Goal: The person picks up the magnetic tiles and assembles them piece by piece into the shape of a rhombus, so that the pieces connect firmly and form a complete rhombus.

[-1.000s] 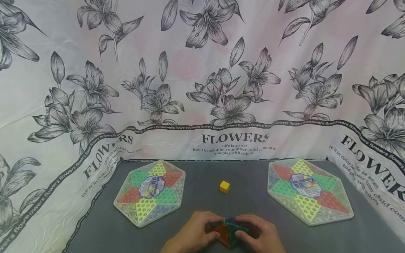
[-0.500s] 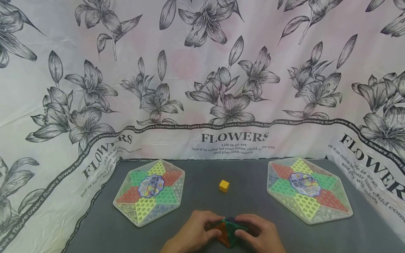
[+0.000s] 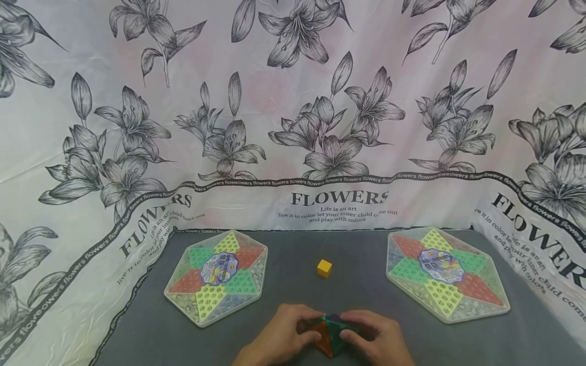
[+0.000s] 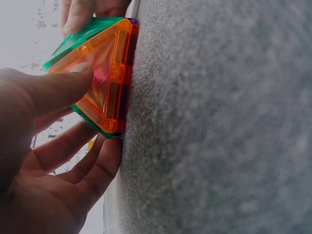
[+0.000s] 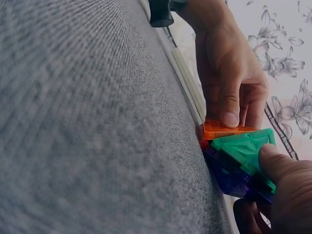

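A small pyramid of translucent magnetic tiles stands on the table between both hands, low in the head view. Its orange triangular tile [image 3: 324, 341] faces left and its green triangular tile [image 3: 337, 339] faces right. My left hand [image 3: 285, 331] grips the left side, the thumb lying across the orange tile [image 4: 119, 63] and the other fingers curled behind. On the other side my right hand [image 3: 379, 333] pinches the pyramid, thumb against the green tile [image 5: 246, 146]. Purple tile parts [image 5: 226, 178] show low down in the right wrist view. The fingers hide much of the far side.
A yellow cube [image 3: 324, 268] sits beyond the hands on the grey table [image 3: 293, 284]. Hexagonal Chinese checkers boards lie to either side, a left board [image 3: 211, 296] and a right board [image 3: 444, 300]. Flower-printed cloth [image 3: 339, 213] surrounds the table's back and sides.
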Tool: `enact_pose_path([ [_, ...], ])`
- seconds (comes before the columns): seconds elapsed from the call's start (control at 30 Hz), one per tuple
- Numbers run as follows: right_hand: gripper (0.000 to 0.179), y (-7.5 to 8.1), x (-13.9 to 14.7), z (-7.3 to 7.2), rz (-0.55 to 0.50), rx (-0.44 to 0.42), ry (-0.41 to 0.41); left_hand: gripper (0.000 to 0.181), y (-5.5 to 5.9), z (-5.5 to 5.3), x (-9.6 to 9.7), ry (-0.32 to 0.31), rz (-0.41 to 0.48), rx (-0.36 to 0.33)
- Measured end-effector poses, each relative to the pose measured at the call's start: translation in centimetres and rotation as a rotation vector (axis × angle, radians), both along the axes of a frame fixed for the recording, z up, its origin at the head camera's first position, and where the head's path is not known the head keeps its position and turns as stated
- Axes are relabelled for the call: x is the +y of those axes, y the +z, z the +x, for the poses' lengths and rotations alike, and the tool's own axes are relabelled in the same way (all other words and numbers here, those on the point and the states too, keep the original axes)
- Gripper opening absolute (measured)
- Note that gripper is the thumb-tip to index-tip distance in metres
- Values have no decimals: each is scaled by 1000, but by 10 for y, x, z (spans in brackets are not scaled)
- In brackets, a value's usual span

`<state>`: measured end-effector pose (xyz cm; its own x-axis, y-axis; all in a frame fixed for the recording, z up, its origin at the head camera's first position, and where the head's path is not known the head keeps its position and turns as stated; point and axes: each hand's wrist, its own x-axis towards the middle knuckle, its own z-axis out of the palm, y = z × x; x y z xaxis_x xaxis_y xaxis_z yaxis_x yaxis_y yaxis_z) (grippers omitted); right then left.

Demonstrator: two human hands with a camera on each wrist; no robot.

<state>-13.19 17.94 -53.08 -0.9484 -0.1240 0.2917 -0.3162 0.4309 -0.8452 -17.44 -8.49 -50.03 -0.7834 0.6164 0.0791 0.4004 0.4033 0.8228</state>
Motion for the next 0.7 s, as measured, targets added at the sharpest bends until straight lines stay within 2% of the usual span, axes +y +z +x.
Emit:
enact_pose_path([
  [0.17, 30, 4, 1, 1, -34, -100, 37, 32, 0, 0, 0, 2, -11, 10],
  [0.3, 31, 4, 1, 1, -33, -116, 41, 32, -2, 0, 1, -3, -14, 31],
  [0.5, 29, 1, 1, 1, -30, -75, 41, 33, -3, -1, 0, -44, -30, 79],
  [0.7, 29, -5, 2, -2, -42, 6, 72, 36, 0, -1, -1, -60, -54, 87],
])
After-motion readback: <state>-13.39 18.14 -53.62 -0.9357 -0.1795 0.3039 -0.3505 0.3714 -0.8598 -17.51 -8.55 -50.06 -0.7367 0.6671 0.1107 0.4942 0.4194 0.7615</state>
